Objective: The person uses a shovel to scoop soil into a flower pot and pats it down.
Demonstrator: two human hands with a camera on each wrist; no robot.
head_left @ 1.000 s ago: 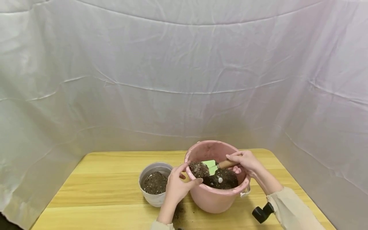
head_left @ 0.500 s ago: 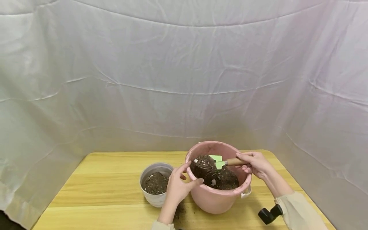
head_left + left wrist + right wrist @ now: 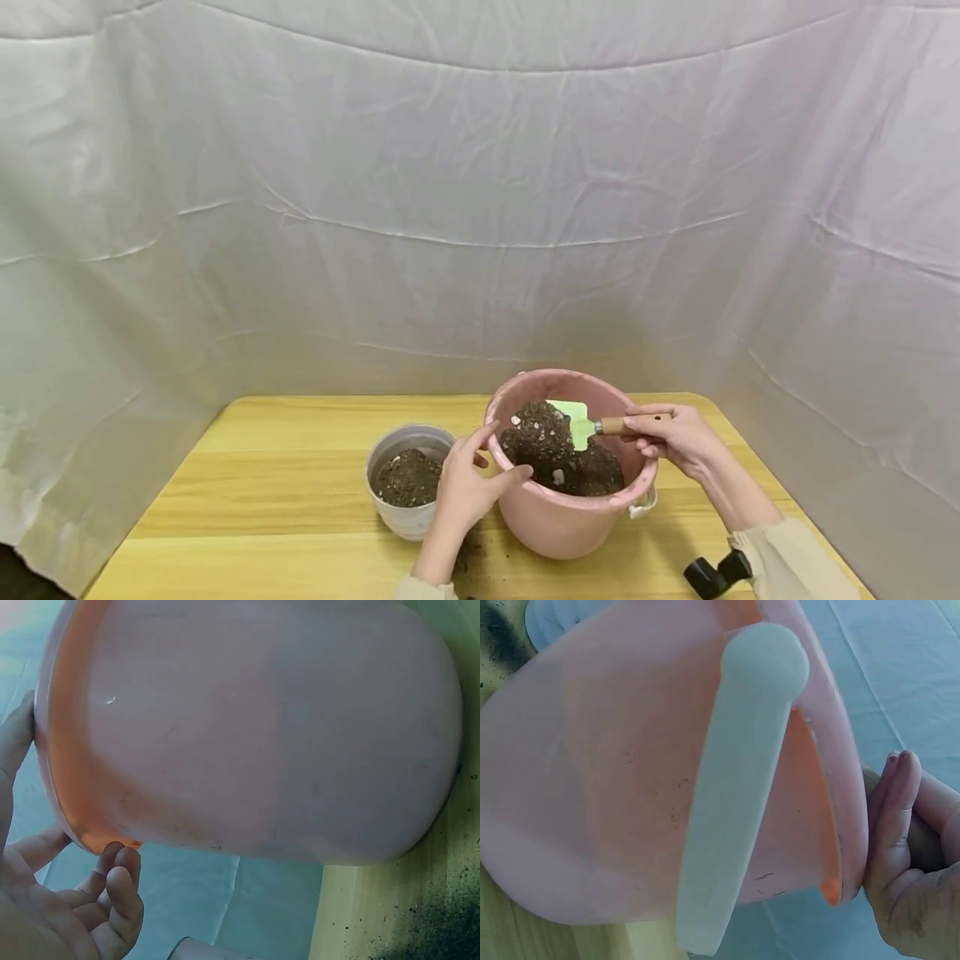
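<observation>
the right hand [image 3: 678,437] has its grip wrapped round the wooden handle of a small trowel [image 3: 581,427], whose pale green blade carries a heaped clump of dark soil [image 3: 542,433] just above the soil bed inside the pink bucket [image 3: 566,521]; the left hand [image 3: 465,487] steadies that bucket, thumb hooked over the near rim and fingers [image 3: 120,889] loosely curved along the outer wall, so its grip is on the rim itself; judging by how things lie, a load is lifted but not yet carried across, and the small white pot [image 3: 397,521] just left of the bucket is already filled with soil to a little below its rim, so some topping up seems left; a dusting of spilled soil marks the counter [image 3: 262,500] between pot and bucket; the bucket is smooth matte plastic, round and tapering downward, with a white band handle [image 3: 735,795] hanging down its side on a round pivot; the soil is coarse and crumbly, flecked with pale bits; the counter is light, striped wood with rounded corners; crinkled white sheeting [image 3: 480,183] hangs behind and at both sides
</observation>
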